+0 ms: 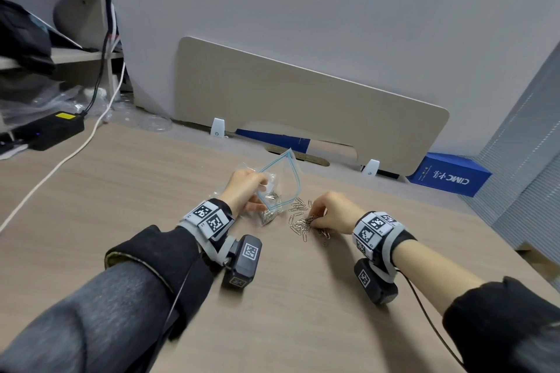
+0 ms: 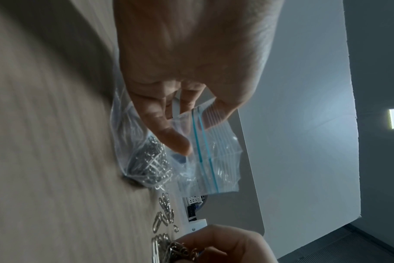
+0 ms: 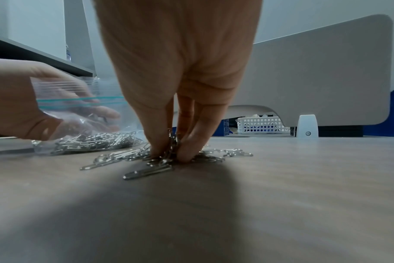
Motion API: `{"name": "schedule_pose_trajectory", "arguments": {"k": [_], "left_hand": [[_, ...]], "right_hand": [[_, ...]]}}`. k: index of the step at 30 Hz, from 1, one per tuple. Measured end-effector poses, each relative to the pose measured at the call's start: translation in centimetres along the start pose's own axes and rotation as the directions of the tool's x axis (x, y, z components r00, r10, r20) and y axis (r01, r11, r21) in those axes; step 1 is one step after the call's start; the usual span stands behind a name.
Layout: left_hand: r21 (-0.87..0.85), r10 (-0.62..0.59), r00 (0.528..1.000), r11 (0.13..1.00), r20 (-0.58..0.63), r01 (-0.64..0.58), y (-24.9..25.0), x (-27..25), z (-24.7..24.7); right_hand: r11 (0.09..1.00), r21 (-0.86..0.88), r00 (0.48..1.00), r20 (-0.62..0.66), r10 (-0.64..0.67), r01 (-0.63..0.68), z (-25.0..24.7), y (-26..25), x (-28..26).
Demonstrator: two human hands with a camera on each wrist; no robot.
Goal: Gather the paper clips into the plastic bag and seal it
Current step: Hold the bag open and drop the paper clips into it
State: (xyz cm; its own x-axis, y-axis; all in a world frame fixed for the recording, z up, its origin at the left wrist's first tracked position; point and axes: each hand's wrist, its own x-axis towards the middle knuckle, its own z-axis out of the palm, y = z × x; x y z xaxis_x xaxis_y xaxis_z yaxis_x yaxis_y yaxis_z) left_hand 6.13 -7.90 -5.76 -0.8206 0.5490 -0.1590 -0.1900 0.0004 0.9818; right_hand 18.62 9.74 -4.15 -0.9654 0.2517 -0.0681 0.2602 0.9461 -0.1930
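At the middle of the wood-grain desk top (image 1: pixel 151 179), a clear plastic zip bag with a blue-green seal strip (image 1: pixel 280 179) is held up by the left hand (image 1: pixel 245 188), its mouth gaping wide and pointed toward twelve o'clock. In the left wrist view, the bag's rim is pinched between thumb and fingers (image 2: pixel 173 138), and the thin film is seen crumpled, ribbed near the strip. A shiny heap of silver wire paper clips is already lodged in the bag's bottom (image 3: pixel 90 142), which sags onto the desk.

Just at three o'clock of the bag, loose silver paper clips (image 1: pixel 300 221) are scattered flat on the wood, some overlapping. Over them the right hand (image 1: pixel 333 212) is planted, fingertips (image 3: pixel 187 153) down and drawn together; a tangled bunch of clips is nipped between them, partly lifted off the surface. A few clips are left lying apart, toward the bag.

At one o'clock, a beige rounded divider panel (image 1: pixel 303 100) is seen standing at the desk's far edge.
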Motion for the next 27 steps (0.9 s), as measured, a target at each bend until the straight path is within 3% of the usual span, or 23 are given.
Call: {"name": "schedule_pose_trajectory", "arguments": {"k": [10, 14, 19, 22, 27], "left_hand": [[-0.003, 0.002, 1.000, 1.000, -0.002, -0.002, 0.0, 0.1, 0.0], [-0.011, 0.010, 1.000, 1.000, -0.002, -0.010, -0.1, 0.2, 0.1], [-0.015, 0.019, 1.000, 1.000, -0.003, -0.019, -0.2, 0.3, 0.2], [-0.020, 0.020, 1.000, 1.000, 0.000, -0.020, -0.3, 0.4, 0.2], [-0.025, 0.028, 1.000, 0.999, 0.011, -0.027, -0.2, 0.2, 0.2]], "right_hand": [[0.995, 0.087, 0.996, -0.070, 0.060, -0.054, -0.2, 0.2, -0.1], [0.952, 0.301, 0.986, -0.130, 0.102, -0.059, -2.3, -0.2, -0.2], [0.875, 0.479, 0.962, -0.263, 0.067, 0.070, -5.5, -3.8, 0.5], [0.886, 0.447, 0.954, -0.299, 0.018, 0.123, -5.5, -6.0, 1.9], [0.978, 0.111, 0.943, -0.306, -0.132, 0.174, -3.2, -7.6, 4.0]]}}
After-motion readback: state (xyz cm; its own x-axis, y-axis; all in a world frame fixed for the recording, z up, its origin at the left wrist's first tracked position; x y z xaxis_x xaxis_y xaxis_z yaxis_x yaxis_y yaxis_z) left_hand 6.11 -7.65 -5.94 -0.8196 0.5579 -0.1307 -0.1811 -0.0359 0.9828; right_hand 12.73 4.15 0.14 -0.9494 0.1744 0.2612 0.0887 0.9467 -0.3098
